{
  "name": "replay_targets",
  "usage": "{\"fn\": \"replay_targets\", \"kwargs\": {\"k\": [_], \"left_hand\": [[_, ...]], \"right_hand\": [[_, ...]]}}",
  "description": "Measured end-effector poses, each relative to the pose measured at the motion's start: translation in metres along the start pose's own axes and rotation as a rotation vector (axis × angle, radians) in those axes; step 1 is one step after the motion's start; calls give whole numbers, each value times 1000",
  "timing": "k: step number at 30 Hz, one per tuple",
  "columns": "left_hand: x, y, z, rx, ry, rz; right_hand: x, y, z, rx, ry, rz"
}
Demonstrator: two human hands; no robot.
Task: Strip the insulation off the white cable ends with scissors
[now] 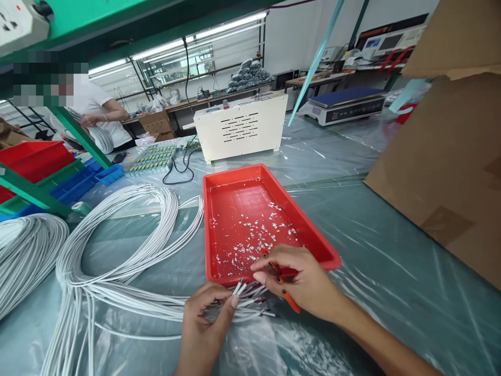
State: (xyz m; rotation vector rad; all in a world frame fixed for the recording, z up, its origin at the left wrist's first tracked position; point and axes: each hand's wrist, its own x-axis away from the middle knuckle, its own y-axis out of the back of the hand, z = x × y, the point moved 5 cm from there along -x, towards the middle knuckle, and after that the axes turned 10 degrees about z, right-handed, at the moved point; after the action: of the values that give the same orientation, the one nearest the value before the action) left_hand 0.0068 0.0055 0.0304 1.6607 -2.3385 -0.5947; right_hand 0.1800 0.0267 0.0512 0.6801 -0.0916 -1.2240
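Note:
Near the front edge of a red tray (207,230), my left hand (209,316) pinches white cable ends (239,287) between thumb and forefinger. Dark tips stick up from them. My right hand (297,279) is wrapped round a small tool with orange handles (290,301), over the tray's front rim and just right of the cable ends; the tool's jaws are partly hidden by the fingers. Small pale scraps (254,237) lie scattered inside the tray. A coiled bundle of white cables (156,256) stretches from the left to my left hand, with more stripped ends below the tray.
Another cable coil (29,261) lies far left. Behind the tray stands a cream metal box (245,128), with a scale (344,107) farther right. A large cardboard box (450,172) rises at the right. A person (97,112) handles cable at the back left, beyond stacked bins (35,162).

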Motion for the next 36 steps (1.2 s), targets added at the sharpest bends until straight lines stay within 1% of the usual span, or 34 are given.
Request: {"fn": "replay_targets", "kwargs": {"k": [4, 6, 8, 9, 12, 14, 16, 17, 18, 19, 20, 22, 23, 25, 26, 28, 29, 31, 33, 35, 36], "left_hand": [[-1, -1, 0, -6, -49, -5], [-1, -2, 0, -30, -84, 3], [1, 0, -1, -97, -138, -24], [3, 1, -3, -158, -190, -48], [14, 4, -11, -410, -417, -105], [22, 5, -13, -519, -538, -98], [26, 3, -13, -514, -590, -48], [26, 1, -13, -469, -579, -13], [25, -1, -12, -396, -535, 18], [22, -3, -11, -300, -457, 36], [19, -6, -8, -175, -349, 44], [11, -15, -2, 155, -105, 66], [8, -23, -1, 348, -1, 101], [3, -39, -2, 699, 134, 148], [1, -44, -4, 837, 164, 120], [-3, -48, -7, 1020, 174, -7], [-5, -48, -7, 1073, 168, -82], [-8, -46, -9, 1107, 151, -169], [-13, -42, -12, 1072, 131, -184], [-18, -35, -16, 1007, 121, -144], [-21, -31, -17, 976, 121, -116]], "right_hand": [[0, -13, 2, -20, -1, 83], [0, -17, 2, -31, -34, 100], [1, -19, 1, -59, -80, 108], [1, -20, 2, -83, -105, 113], [1, -22, 4, -202, -179, 138], [0, -23, 4, -310, -217, 145], [0, -22, 4, -391, -240, 114], [0, -22, 3, -411, -250, 87], [-1, -20, 2, -418, -257, 56], [0, -19, 1, -413, -262, 22], [0, -18, 1, -406, -264, -9], [1, -16, 2, -401, -258, -59], [2, -16, 4, -405, -249, -73], [4, -15, 7, -424, -228, -96], [5, -15, 8, -448, -220, -98], [7, -16, 8, -531, -227, -95], [7, -18, 6, -591, -248, -88], [7, -24, 0, -742, -306, -58], [6, -31, -6, -876, -345, -37], [5, -36, -9, -942, -358, -25], [4, -38, -9, -939, -360, -19]]}}
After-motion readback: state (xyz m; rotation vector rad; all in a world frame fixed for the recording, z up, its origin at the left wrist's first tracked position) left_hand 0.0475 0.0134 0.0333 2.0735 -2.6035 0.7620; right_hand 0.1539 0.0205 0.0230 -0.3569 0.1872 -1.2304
